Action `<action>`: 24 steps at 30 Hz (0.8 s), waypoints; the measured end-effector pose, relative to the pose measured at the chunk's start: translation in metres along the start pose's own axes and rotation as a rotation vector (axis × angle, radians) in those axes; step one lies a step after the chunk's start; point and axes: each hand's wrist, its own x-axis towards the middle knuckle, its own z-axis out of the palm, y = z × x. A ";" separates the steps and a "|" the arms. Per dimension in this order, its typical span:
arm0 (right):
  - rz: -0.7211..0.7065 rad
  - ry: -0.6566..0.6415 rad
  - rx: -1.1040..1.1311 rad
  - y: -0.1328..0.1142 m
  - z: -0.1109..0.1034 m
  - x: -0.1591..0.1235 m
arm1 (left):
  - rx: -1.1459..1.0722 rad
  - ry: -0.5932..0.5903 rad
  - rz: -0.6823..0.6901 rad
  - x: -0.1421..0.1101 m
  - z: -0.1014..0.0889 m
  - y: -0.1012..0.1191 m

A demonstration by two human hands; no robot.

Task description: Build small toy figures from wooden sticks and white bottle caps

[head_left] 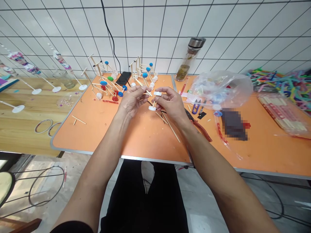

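- White plastic caps (152,108), a pair on a thin pale wooden stick (153,103), are held in the air above the orange laminate table (143,140), over its near middle.
- Left hand (132,102): half open, fingers curled upward, fingertips close beside the stick's upper end (whether they actually grip it, I cannot tell).
- Right hand (170,104): fingers bent inward, the thumb and forefinger apparently pinching the upper cap by its rim.
- Handling, as a judgement: the piece looks very light, and the stick stiff but thin enough to snap. The smooth caps may slip, so their rims or the stick's middle seem safer holds than the joints.
- Just below the hands on that table lie loose wooden sticks (170,127), with red-handled pliers (202,131) to their right.
- Toward the table's far edge stand wooden stick frames with blue and red caps (109,85).
- Toward the table's right end sits a crumpled clear plastic bag (220,89), beside blue-handled thread snips (196,106).
- Beyond the far right corner lies a heap of multicoloured plastic straws (279,84).
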 end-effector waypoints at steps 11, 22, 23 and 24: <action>-0.104 0.073 0.047 -0.004 -0.004 0.001 | 0.145 0.008 0.155 0.002 0.001 -0.005; -0.058 0.110 0.138 0.003 -0.002 0.004 | 0.207 -0.028 0.310 0.005 0.004 -0.015; -0.047 0.112 0.149 0.002 -0.001 0.004 | 0.207 -0.026 0.310 0.005 0.005 -0.015; -0.035 0.115 0.162 0.001 -0.001 0.003 | 0.206 -0.023 0.312 0.005 0.005 -0.016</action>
